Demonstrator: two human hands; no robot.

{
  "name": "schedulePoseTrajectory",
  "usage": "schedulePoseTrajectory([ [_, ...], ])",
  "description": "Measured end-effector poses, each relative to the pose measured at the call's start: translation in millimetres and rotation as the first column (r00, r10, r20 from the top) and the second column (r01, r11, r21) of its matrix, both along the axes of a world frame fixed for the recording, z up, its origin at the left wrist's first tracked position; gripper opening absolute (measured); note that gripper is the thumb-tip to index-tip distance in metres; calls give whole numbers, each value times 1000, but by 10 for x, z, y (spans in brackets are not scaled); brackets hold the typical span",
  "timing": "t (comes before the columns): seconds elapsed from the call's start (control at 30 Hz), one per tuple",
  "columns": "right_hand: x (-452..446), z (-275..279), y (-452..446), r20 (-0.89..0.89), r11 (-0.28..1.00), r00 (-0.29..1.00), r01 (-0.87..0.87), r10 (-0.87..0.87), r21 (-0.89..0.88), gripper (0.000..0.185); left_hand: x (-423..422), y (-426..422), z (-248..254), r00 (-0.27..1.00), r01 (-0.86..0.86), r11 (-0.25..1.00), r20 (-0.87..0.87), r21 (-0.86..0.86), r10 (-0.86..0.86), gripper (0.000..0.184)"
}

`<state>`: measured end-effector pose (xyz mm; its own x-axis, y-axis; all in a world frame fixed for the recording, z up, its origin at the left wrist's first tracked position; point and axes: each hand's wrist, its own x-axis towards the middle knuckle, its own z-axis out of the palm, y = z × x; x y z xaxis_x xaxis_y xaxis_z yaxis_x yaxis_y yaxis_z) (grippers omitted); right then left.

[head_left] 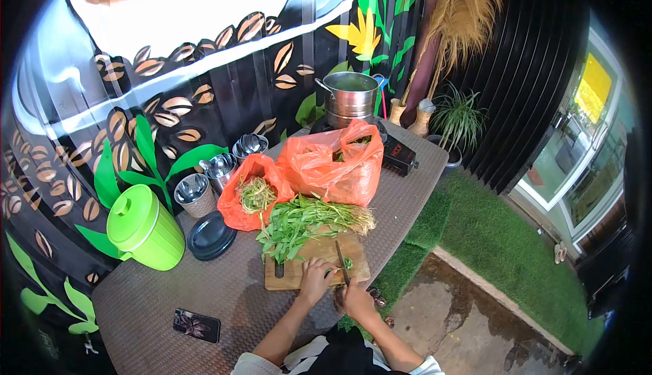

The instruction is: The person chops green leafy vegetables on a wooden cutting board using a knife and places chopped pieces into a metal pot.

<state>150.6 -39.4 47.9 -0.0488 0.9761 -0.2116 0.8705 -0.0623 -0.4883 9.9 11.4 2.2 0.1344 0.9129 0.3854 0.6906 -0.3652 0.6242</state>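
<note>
My right hand (357, 301) grips a knife (341, 261), its blade pointing away from me over the wooden cutting board (293, 281). On the board, my left hand (318, 280) has its fingers bent and drawn together just left of the blade. What lies under those fingers is too small to make out. Chopped green bits (348, 263) sit right beside the blade. A bunch of leafy greens (299, 227) with pale root ends lies across the far side of the board. Behind it are an orange plastic bag (333, 171) and a smaller orange bag (234, 205) holding stems and roots.
A steel pot (350, 96) sits on a burner at the table's far end. To the left stand a green lidded bucket (146, 229), dark stacked plates (211, 236) and spoon containers (195, 195). A phone (197, 325) lies near me. The table edge (407, 229) drops off right.
</note>
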Motion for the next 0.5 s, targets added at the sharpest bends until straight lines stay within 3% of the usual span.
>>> schedulePoseTrajectory([
  [0.1, -112, 12, -23, 33, 995, 998, 48, -46, -85, 31, 38, -19, 8, 1000, 8, 1000, -30, 5, -8, 10],
  [0.2, -60, -129, 107, 18, 1000, 1000, 2, -2, 0, 30, 82, -30, -20, 999, 1, 999, -40, 44, 0, 8],
  [0.43, -58, -35, -8, 9, 998, 1000, 15, -14, -64, 30, 80, -49, -38, 999, -29, 999, 18, 38, 29, 7],
  [0.5, -61, -159, 60, -8, 999, 1000, -6, 6, 46, 32, 103, -45, -32, 999, -30, 999, 21, 40, 29, 7],
])
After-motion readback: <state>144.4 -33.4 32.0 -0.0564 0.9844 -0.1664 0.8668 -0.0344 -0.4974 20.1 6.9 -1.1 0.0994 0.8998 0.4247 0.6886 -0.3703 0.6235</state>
